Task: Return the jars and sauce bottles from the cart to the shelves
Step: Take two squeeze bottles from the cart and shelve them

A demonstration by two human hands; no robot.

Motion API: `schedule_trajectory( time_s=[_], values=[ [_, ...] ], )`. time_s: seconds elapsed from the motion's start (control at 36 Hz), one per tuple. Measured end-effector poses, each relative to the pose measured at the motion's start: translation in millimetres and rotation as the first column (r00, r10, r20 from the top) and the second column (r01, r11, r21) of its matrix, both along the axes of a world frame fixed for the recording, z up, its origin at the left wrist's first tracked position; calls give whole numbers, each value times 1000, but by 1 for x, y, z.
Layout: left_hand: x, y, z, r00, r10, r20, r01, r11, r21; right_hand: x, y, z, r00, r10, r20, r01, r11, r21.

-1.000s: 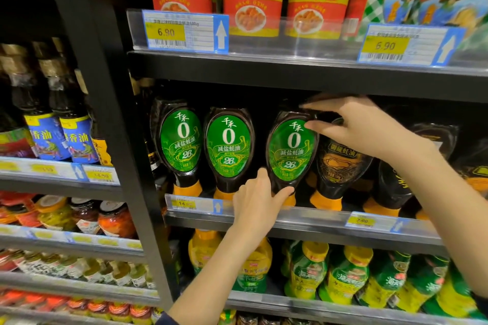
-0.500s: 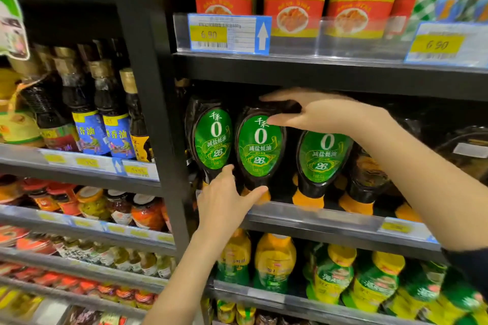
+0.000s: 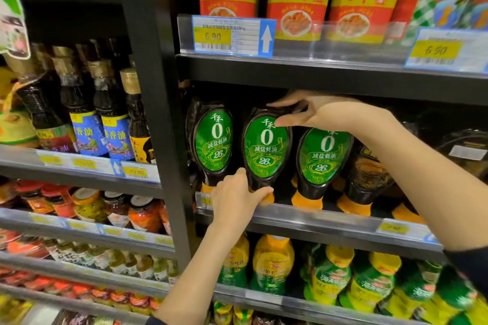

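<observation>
Left hand (image 3: pixel 236 199) grips middle sauce bottle (image 3: pixel 265 150) base; right hand (image 3: pixel 322 113) pinches top (2 green-labelled neighbours).

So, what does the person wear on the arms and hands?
Both hands are bare: the left hand and the right hand show no gloves, rings or watch. Both forearms are uncovered. A dark sleeve ends near the right elbow, and a dark edge shows at the bottom of the left arm.
</observation>
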State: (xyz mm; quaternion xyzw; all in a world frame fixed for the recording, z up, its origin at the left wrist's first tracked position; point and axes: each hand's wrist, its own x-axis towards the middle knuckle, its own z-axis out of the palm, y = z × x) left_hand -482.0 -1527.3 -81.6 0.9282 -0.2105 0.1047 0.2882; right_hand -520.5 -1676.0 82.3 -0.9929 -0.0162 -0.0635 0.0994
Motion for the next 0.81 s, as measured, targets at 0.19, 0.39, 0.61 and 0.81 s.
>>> schedule_trajectory(
  time_s=[0.19,0.39,0.61,0.81],
  values=[
    [-6,-3,3,999,38,-11,-38,999,24,2,-3,-2,1000,5,1,-5,1000,20],
    [-6,-3,1,999,49,-19,-49,999,-1,-1,-5,-1,999,20,-39,-17,997,77],
    [-1,8,8,996,-80,-36,83,994,70,-22,-7,0,999,36,-20,-37,995,-90],
    [-12,31,30,985,-150,-83,161,976,144,-47,0,-6,994,52,99,-10,923,-386]
  ],
)
